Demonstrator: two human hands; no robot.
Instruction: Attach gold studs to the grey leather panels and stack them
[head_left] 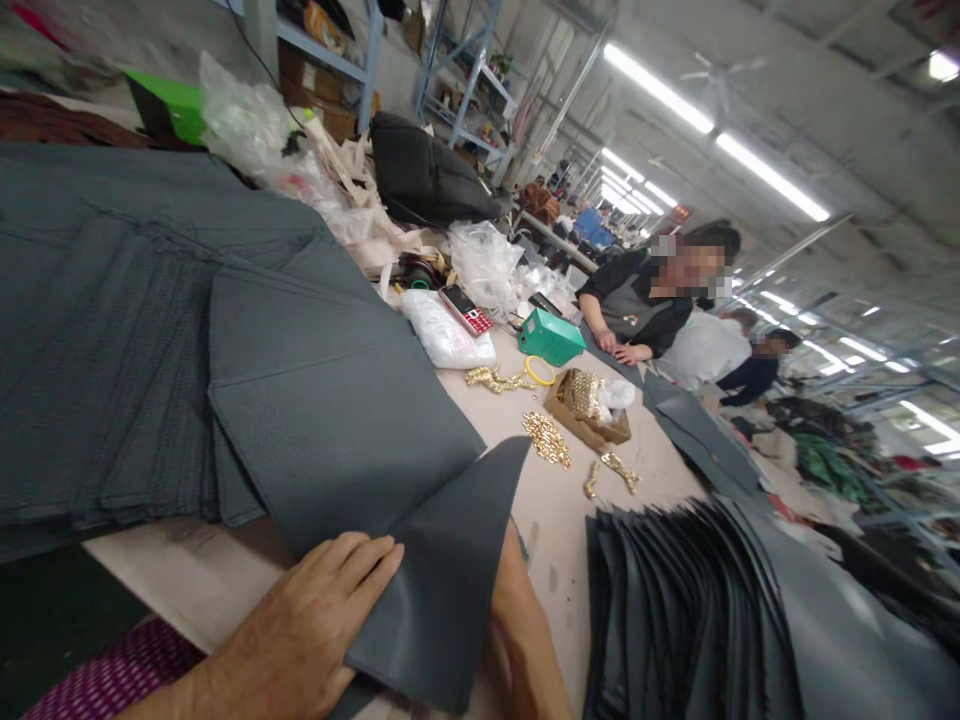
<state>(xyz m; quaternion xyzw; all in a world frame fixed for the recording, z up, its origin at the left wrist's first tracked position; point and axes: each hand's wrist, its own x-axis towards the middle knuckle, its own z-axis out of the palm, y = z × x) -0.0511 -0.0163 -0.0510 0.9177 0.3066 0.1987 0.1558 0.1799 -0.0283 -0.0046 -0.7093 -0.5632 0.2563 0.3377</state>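
Note:
A dark grey leather piece (442, 570) lies folded at the table's near edge, its pointed corner raised. My left hand (315, 620) rests flat on its left side, fingers stretched out and together. My right hand (525, 620) is under the piece's right side, and its fingers are hidden by the leather. Behind it spreads a large pile of the same grey pieces (187, 340). To the right stands a fanned stack of dark grey pieces (675, 600).
Gold metal fittings (547, 438) lie loose beside a small cardboard box (589, 405) of them. Farther back are a green box (551, 337), a red phone (466, 309) and plastic bags (486, 262). Another person (652, 300) leans on the table's far right side.

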